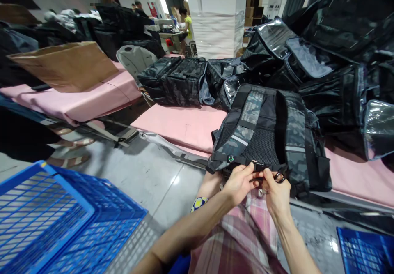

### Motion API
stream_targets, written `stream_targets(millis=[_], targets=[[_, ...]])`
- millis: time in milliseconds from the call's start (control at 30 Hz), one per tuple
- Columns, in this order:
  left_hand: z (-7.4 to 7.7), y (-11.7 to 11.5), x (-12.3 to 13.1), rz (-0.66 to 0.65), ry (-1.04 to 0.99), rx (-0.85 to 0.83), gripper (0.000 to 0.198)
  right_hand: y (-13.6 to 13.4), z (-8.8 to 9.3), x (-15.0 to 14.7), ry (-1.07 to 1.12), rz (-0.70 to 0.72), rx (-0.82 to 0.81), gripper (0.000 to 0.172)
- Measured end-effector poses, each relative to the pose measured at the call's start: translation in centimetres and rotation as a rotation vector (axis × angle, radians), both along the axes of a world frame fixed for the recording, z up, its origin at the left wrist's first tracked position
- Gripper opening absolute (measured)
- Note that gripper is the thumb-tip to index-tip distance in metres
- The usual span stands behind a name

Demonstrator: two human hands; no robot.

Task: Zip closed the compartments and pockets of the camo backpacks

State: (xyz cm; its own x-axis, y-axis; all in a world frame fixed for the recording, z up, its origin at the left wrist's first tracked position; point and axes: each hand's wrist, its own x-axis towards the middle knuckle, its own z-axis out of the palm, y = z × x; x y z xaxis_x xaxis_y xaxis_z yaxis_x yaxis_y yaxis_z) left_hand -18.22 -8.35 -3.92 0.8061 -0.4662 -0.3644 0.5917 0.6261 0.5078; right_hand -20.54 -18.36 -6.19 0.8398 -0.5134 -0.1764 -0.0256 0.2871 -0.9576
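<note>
A camouflage backpack (pixel 266 136) lies on the pink bench top in front of me, its shoulder straps and mesh back panel facing up. Across its near edge runs a black chest strap (pixel 246 160) carrying a small round compass (pixel 230 159). My left hand (pixel 241 183) pinches this strap near its middle, where a buckle seems to be. Close beside it, my right hand (pixel 277 192) is closed on the same strap from the other side. Dark loops, perhaps handles of a small tool, show at the right fingers, and a shiny bit is below them; I cannot make out what they are.
Several dark bags (pixel 184 81) stand behind the backpack, with more piled at the right. An open cardboard box (pixel 67 66) sits on another pink table (pixel 92 101). Blue plastic crates (pixel 101 212) stand on the floor. People are in the background, and someone's feet show at left.
</note>
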Motion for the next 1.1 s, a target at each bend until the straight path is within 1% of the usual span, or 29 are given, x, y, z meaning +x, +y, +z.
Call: stream_targets(millis=[67,167,233,300,333,400,433,467,500,567,633,700,800,900,967,1067,1100], targets=[[0.2,0.3,0.2,-0.096,0.023,0.039,0.048,-0.7,-0.5,-0.3,0.048,0.029,-0.036,0.046],[0.5,0.3,0.9,-0.247,0.099,0.119,0.046,-1.9,-0.8,-0.6,0.104,0.093,-0.095,0.045],[0.8,0.2,1.2,-0.303,0.095,0.176,0.039,-2.6,-0.6,-1.0,0.109,0.118,-0.139,0.044],[1.1,0.0,1.2,-0.305,0.067,0.181,0.028,-3.3,-0.1,-1.9,0.102,0.144,-0.174,0.045],[1.2,0.0,1.0,-0.271,0.052,0.16,0.025,-3.7,0.2,-2.6,0.102,0.178,-0.209,0.047],[1.3,-0.2,0.5,-0.132,0.021,0.1,0.028,-4.4,0.7,-4.4,0.111,0.262,-0.355,0.051],[1.3,-0.4,0.3,-0.045,-0.005,0.078,0.031,-4.6,0.9,-5.2,0.123,0.286,-0.474,0.054],[1.3,-0.6,0.0,0.036,-0.045,0.07,0.033,-4.9,1.1,-6.0,0.139,0.279,-0.621,0.058],[1.2,-0.8,-0.2,0.104,-0.091,0.079,0.032,-5.0,1.4,-6.6,0.157,0.231,-0.78,0.062],[1.1,-1.2,-0.4,0.196,-0.174,0.127,0.027,-5.0,1.9,-7.1,0.174,0.056,-1.07,0.065],[1.0,-1.6,-0.5,0.253,-0.241,0.187,0.021,-4.7,2.6,-6.6,0.115,-0.103,-1.276,0.056],[1.0,-1.8,-0.4,0.274,-0.279,0.237,0.017,-4.1,3.3,-5.7,-0.008,-0.171,-1.403,0.042],[1.2,-1.7,-0.3,0.262,-0.304,0.275,0.015,-3.4,3.8,-4.3,-0.158,-0.156,-1.557,0.025],[1.2,-1.5,-0.4,0.264,-0.307,0.265,0.015,-3.6,3.8,-3.7,-0.223,-0.149,-1.674,0.017],[1.1,-1.5,-0.4,0.27,-0.299,0.255,0.016,-3.9,3.8,-3.7,-0.231,-0.165,-1.658,0.016],[0.9,-2.0,-0.4,0.271,-0.298,0.246,0.015,-4.1,3.7,-3.8,-0.231,-0.163,-1.548,0.02],[0.7,-2.3,-0.3,0.27,-0.305,0.248,0.014,-4.1,3.6,-3.8,-0.234,-0.149,-1.54,0.021]])
